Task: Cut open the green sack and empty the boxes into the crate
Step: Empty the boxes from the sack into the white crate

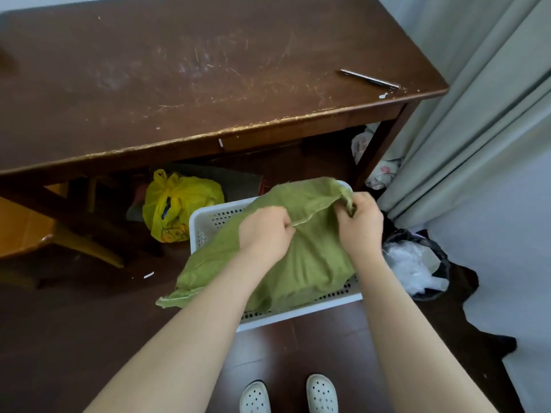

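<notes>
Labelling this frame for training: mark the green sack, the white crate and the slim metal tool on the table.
green sack [313, 260]: head view, cloth at its middle.
white crate [298, 315]: head view, perforated near wall.
slim metal tool [369, 79]: head view, middle of its shaft.

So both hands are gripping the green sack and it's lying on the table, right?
No. The left hand and right hand do grip the green sack, but it lies over the white crate on the floor, not on the table. The head view shows this.
</notes>
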